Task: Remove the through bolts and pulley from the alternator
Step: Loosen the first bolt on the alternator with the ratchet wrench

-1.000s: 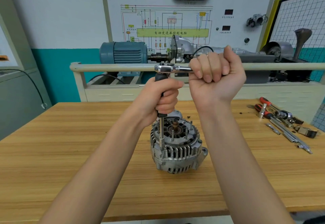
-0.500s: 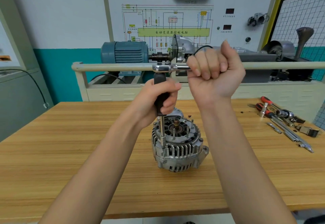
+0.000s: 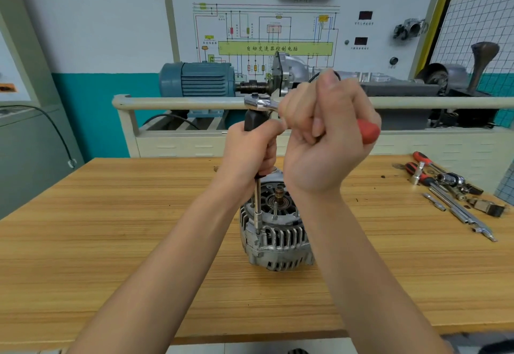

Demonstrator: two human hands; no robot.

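We grip the ratchet (image 3: 260, 102) handle in our right hand (image 3: 322, 142); left hand (image 3: 250, 150) clasps its extension (image 3: 257, 203) above the alternator (image 3: 275, 231).

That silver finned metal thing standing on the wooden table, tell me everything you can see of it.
The alternator is a round housing of dull silver cast metal, scuffed, with slotted cooling fins around its side. It stands on the wooden table with one end face up. That face shows a central shaft stub with a coppery tip, a dark ring around it, and thin upright studs. A long tool shaft comes straight down onto a bolt at its left rim. Neither hand touches the housing itself.
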